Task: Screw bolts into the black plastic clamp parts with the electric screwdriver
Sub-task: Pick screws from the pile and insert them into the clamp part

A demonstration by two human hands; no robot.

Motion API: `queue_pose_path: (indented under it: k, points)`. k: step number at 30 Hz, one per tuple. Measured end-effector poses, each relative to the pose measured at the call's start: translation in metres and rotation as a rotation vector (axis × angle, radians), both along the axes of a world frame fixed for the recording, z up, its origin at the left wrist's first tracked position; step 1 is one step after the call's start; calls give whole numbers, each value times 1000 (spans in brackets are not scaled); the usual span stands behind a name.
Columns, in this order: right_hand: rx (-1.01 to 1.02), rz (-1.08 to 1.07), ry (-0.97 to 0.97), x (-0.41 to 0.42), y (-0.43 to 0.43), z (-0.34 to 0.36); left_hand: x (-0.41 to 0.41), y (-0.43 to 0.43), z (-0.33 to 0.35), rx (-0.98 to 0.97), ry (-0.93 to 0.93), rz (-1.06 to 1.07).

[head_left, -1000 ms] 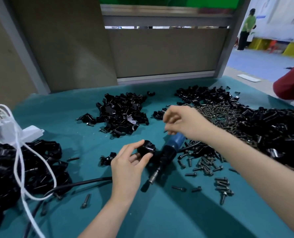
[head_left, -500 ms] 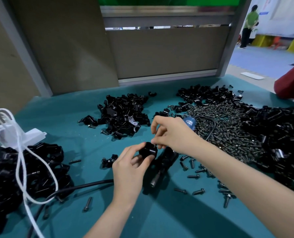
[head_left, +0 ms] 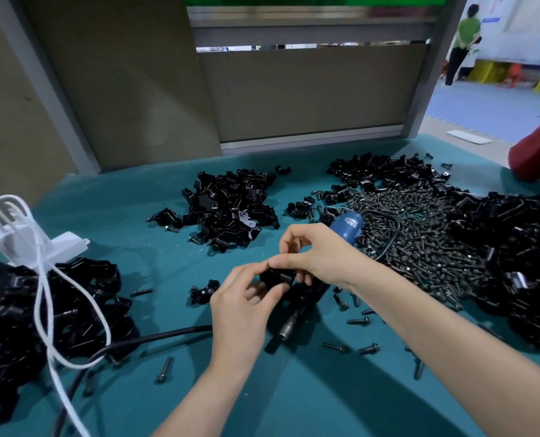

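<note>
Black plastic clamp parts (head_left: 230,209), loose, in three heaps on a teal cloth-covered table (head_left: 293,405): the biggest along the right edge, one at the left edge, one at far centre.

Dark metal bolts (head_left: 419,234): a broad pile between the far-centre and right heaps, with strays on the cloth near the right wrist.

White looped cord (head_left: 41,294): draped over the left heap.

Electric screwdriver (head_left: 345,227), black body, blue rear cap, silver nose: lies flat beneath the hands, cap against the bolt pile, nose toward the viewer.

Left hand (head_left: 240,310): thumb and fingers curled around the single black clamp part from below.

Right hand (head_left: 319,257): fingers curled, thumb tip pressed on top of the same part; I cannot tell whether it also holds a bolt.

Single black clamp part (head_left: 278,276), small and rounded: held between both hands, just above the screwdriver.
</note>
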State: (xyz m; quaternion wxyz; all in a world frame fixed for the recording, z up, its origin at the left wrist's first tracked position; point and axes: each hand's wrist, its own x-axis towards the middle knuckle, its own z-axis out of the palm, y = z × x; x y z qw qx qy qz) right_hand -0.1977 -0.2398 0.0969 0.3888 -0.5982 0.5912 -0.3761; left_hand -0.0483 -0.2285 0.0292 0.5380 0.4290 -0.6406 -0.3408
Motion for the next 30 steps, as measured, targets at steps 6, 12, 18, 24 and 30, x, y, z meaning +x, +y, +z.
queue_pose_path:
  k: [6,12,18,24,30]
  points:
    - [173,-71,-24,7,2,2,-1,1,2,-42,-8,48]
    - [194,-49,-94,7,-4,9,2,2,2,-105,-74,106]
    - [133,-51,74,6,-11,11,4,-2,5,33,-53,36]
    - [62,-56,117,10,-11,4,2,-3,3,27,-69,49]
    - [166,41,-28,-4,-5,1,4,-1,3,78,-1,20]
